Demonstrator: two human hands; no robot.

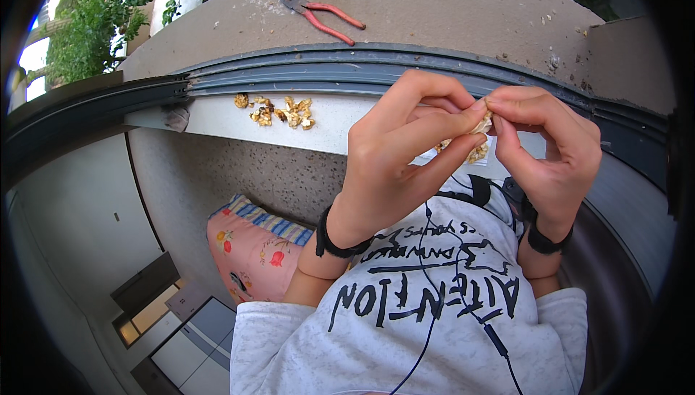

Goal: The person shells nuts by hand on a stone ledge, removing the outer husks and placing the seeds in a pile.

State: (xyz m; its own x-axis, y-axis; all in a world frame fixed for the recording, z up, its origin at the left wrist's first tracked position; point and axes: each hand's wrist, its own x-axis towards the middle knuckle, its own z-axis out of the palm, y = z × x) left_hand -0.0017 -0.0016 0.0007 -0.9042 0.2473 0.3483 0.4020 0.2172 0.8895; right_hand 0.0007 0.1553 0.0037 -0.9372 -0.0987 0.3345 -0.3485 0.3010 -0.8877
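Above the white window sill (212,121), my left hand (407,140) and my right hand (548,140) meet fingertip to fingertip. A small pale piece of walnut kernel (483,123) is pinched between them, partly hidden by the fingers. Both hands appear to grip it, thumb against forefinger. Just below the fingers, more walnut pieces (478,154) rest on a white sheet (485,163), mostly covered by my left hand. To the left of the hands, a loose group of walnut pieces (293,113) lies on the sill, some pale yellow and some dark brown.
Pliers with red handles (326,18) lie spread on the outer concrete ledge (434,10), past the dark sliding-window track (326,72). A grey crumpled thing (176,118) sits at the sill's left end. A pink floral cushion (260,254) is below left. Thin black cables (434,308) hang across my shirt.
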